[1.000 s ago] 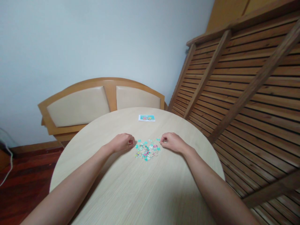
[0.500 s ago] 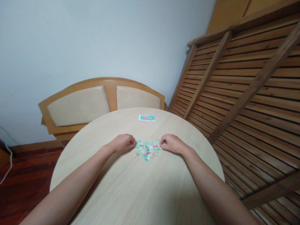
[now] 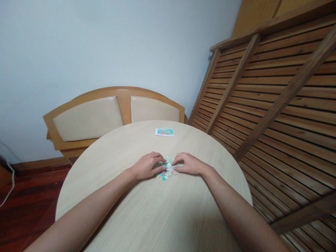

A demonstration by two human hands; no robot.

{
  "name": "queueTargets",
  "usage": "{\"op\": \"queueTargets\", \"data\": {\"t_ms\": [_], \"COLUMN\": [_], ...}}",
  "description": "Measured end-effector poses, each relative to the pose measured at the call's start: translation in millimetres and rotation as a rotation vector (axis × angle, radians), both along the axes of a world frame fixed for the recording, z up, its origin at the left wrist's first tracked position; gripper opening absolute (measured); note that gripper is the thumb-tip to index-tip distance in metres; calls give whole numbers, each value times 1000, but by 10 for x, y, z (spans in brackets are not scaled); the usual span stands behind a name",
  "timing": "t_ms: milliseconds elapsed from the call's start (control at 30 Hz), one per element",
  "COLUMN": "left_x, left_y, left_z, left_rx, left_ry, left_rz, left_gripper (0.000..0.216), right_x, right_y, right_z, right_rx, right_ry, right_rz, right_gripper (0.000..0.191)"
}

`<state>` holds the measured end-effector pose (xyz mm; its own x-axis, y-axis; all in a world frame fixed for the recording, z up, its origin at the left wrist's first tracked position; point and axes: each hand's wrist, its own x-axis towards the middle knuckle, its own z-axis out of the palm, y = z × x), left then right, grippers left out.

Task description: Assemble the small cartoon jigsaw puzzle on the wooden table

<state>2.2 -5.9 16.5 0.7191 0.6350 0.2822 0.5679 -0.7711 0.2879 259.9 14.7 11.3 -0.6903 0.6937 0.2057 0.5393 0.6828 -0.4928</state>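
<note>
A small heap of coloured puzzle pieces [image 3: 167, 170] lies on the round pale wooden table [image 3: 147, 210]. My left hand [image 3: 147, 165] rests on the heap's left side, fingers stretched over the pieces. From the right, my right hand [image 3: 187, 163] reaches in with its fingers lying on the pieces. Both hands partly cover the heap, and I see nothing gripped in either.
A small picture card [image 3: 164, 132] lies at the table's far edge. Behind the table stands a wooden bench with beige padded backs [image 3: 105, 115]. A slatted wooden frame [image 3: 275, 101] leans along the right. Dark red floor [image 3: 26, 206] shows at left.
Both hands were closed beside the heap, one on each side. They have moved inward onto the pieces and their fingers have opened out over them.
</note>
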Motion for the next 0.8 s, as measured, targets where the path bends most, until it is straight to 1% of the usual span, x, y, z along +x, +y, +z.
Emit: {"op": "queueTargets", "data": {"t_ms": [133,333,533,667,800], "left_x": [149,254,295,305,308], "left_y": [-51,-48,-59,-59,-57], "left_z": [-102,-225,-244,-247,-256], "left_rx": [28,38,-26,-58,-74], "left_ry": [-19,-41,-74,-112,-134], "left_rz": [16,92,146,152,142], "left_gripper": [30,21,15,15,15], "right_x": [-8,-12,124,234,277], "right_y": [2,6,40,83,106], "right_z": [-15,-16,35,20,-9], "right_rx": [-38,-203,-292,-360,-367], "right_ry": [34,123,213,155,117], "right_rz": [-32,-64,-74,-139,-174], "right_gripper": [18,16,22,22,21]}}
